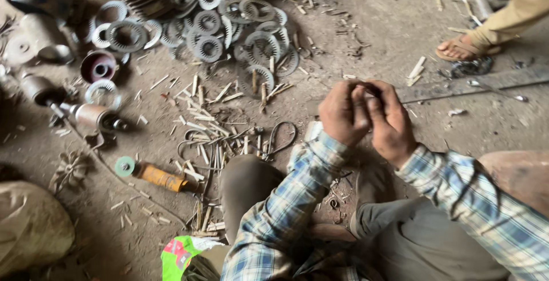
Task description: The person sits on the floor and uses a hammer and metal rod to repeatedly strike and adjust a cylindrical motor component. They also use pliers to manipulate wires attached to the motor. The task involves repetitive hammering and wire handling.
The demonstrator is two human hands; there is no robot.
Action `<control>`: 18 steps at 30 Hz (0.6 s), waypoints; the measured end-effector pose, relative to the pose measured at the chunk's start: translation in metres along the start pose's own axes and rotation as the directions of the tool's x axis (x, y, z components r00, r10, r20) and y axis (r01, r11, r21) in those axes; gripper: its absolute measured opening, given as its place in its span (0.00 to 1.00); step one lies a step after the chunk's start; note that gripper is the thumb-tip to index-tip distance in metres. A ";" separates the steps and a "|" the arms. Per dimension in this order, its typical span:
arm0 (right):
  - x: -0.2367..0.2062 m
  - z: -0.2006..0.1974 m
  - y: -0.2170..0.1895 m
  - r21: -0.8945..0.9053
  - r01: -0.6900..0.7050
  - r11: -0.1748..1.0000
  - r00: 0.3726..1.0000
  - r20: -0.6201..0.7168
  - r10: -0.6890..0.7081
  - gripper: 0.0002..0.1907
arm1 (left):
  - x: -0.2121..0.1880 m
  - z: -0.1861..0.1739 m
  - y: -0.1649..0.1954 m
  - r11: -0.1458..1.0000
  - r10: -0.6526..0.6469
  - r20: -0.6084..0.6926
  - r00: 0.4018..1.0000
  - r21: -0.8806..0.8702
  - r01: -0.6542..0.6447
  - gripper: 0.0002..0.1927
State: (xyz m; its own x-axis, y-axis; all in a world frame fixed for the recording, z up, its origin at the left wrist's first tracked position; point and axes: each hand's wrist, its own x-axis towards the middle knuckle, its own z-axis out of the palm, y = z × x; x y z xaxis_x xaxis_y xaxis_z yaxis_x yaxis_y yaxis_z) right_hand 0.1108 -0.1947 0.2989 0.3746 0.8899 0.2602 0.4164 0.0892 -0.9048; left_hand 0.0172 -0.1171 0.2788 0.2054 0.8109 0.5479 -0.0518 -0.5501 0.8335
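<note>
My left hand (342, 112) and my right hand (390, 122) are raised together in front of me, above my knees. Both are closed around a small dark ring-shaped piece (366, 88) pinched between the fingertips; most of it is hidden by my fingers. My sleeves are blue and white plaid. Below the hands lies the dirt floor, strewn with short wooden sticks (201, 125).
A heap of toothed metal rings (207, 25) lies at the top centre. Motor rotors (90, 115) lie at left, and an orange angle grinder (154, 176) near my knee. A wire loop (279, 139), a flat metal bar (474, 84) and another person's sandalled foot (462, 48) are nearby.
</note>
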 end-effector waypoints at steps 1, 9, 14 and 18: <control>0.001 0.001 -0.001 0.025 0.015 1.000 0.999 0.038 -0.016 0.24 | -0.002 0.001 -0.004 1.000 0.002 0.001 1.000 0.018 -0.002 0.08; -0.001 -0.003 0.019 0.013 0.102 0.995 0.979 0.174 -0.103 0.40 | -0.021 0.021 -0.030 0.783 -0.356 0.304 0.884 -0.419 0.459 0.18; -0.004 -0.029 0.037 -0.095 -0.132 0.987 0.895 0.418 0.160 0.34 | -0.031 0.003 -0.030 0.326 -0.289 0.751 0.594 -0.506 0.799 0.27; -0.018 -0.046 0.062 -0.573 -0.218 0.790 0.758 0.411 0.507 0.36 | -0.029 -0.013 -0.020 0.961 -0.268 0.692 0.670 0.144 0.236 0.34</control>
State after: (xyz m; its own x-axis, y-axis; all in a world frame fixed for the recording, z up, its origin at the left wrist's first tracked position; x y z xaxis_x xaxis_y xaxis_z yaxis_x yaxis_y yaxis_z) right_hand 0.1680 -0.2257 0.2537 0.1548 0.9033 -0.4002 0.7224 -0.3798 -0.5779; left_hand -0.0007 -0.1272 0.2475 0.8279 0.5529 0.0944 0.1398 -0.3664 0.9199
